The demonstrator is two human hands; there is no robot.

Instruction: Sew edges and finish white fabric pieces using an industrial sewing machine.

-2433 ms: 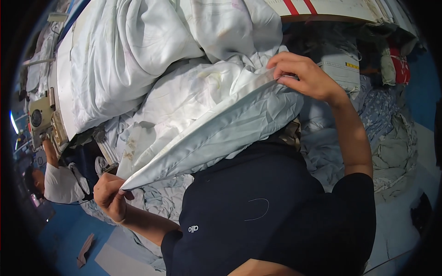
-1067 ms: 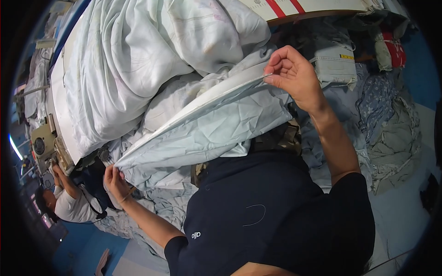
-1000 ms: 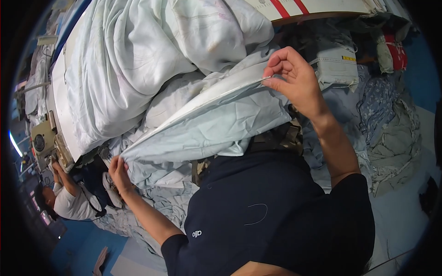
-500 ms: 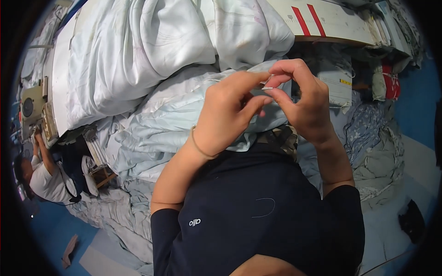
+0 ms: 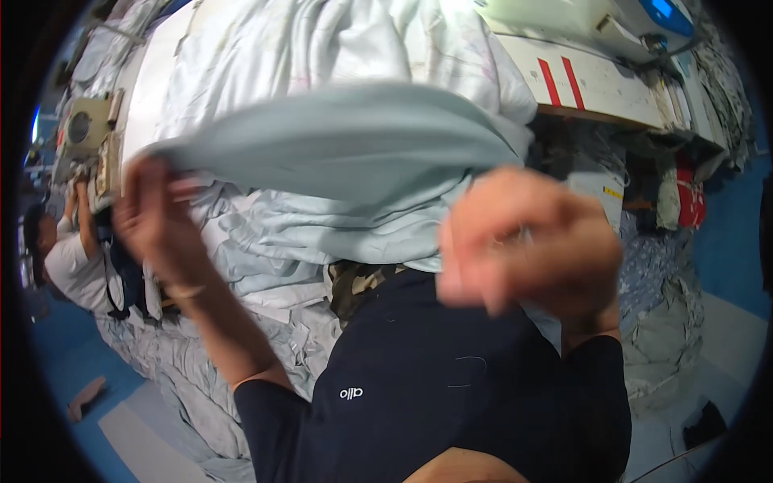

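Observation:
A pale blue-green cloth (image 5: pixel 338 145) is stretched in the air across my front, blurred by motion. At its left end my left hand (image 5: pixel 157 213) is closed on the cloth's edge. My right hand (image 5: pixel 531 241) is raised close in front of my chest, smeared, with its fingers curled together; what they hold, if anything, does not show clearly. Behind that hand, the cloth's right end drops toward a heap of light blue fabric (image 5: pixel 314 225) on my lap.
White fabric (image 5: pixel 322 48) is piled on the table ahead. At the right, the tabletop (image 5: pixel 515 56) bears red stripes, with a sewing machine head (image 5: pixel 660 16) beyond. Another person (image 5: pixel 76 258) works at a machine (image 5: pixel 80 129) on the left. Fabric heaps (image 5: pixel 177 386) lie at both sides.
My hands were together, fingertips pinching something small and pale. Now they are far apart, the left far out to the left with the cloth lifted, the right nearer my chest. The view has shifted.

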